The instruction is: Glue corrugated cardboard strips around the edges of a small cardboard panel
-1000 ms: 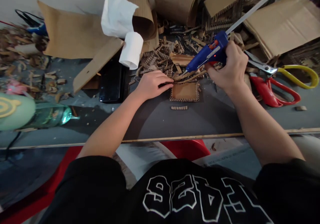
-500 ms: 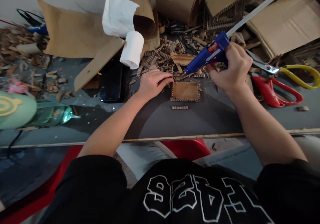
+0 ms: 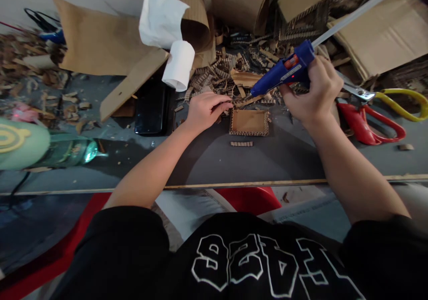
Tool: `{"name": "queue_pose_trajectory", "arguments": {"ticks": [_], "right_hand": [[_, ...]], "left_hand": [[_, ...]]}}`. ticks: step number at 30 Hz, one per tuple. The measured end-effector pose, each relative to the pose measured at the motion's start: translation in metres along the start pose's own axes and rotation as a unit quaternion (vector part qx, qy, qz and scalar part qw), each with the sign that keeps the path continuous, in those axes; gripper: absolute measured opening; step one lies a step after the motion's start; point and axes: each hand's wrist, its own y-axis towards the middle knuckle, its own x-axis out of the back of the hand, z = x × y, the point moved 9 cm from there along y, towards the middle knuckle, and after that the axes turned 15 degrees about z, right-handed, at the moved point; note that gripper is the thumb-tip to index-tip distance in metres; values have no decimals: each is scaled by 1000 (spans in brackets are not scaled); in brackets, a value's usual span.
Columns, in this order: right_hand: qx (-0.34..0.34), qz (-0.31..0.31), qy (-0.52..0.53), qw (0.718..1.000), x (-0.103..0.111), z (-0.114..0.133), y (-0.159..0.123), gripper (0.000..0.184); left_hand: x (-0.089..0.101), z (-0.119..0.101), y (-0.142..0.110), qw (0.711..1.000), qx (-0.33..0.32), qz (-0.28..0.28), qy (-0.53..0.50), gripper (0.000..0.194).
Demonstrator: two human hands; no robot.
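L hand: left hand (image 3: 209,110) pinched shut, thumb against index, on what looks like a thin cardboard strip (image 3: 239,100); its end is dark & small, so exact hold hard to tell;
R hand: right hand (image 3: 317,90) wrapped round the handle of a blue glue gun (image 3: 279,73); trigger finger mostly hidden, so can't tell if squeezed;
Gun: tilted, nozzle down & toward L fingertips, near strip; contact can't be told; clear glue stick (image 3: 357,14) juts out the back; red light on the side;
Tray: small corrugated tray (image 3: 249,121) flat on the dark table (image 3: 217,162), just below nozzle & strip, right of L hand; neither hand clearly holding it;
Short pc: ridged cardboard piece (image 3: 241,144) lies just in front of tray, apart from it;
Handling: strip prob. v. light, bendy, easily creased; best pinched at the end away from nozzle, which is likely hot; tray likely light, stiffish, walls crushable; best held by outer sides, low down; gun likely heavier, rigid, stick making it back-heavy; handle only;
Around: scissors (image 3: 363,95) right of R hand; scraps (image 3: 214,72) heaped behind; paper roll (image 3: 180,66) behind L hand;
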Motion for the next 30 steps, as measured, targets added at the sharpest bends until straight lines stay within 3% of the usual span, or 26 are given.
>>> {"name": "queue_pose_trajectory", "arguments": {"ticks": [8,17,30], "right_hand": [[62,-53,-14,997,5,10,-6,44],[50,-58,-11,997,6,10,-5,39],[93,-110,-9,990,18,21,-9,41]], "left_hand": [[2,-2,-1,1000,-13,-17,-10,48],[5,-2,-3,999,4,-38,4,48],[9,-8,-5,997,-12,-63,50,40]]}}
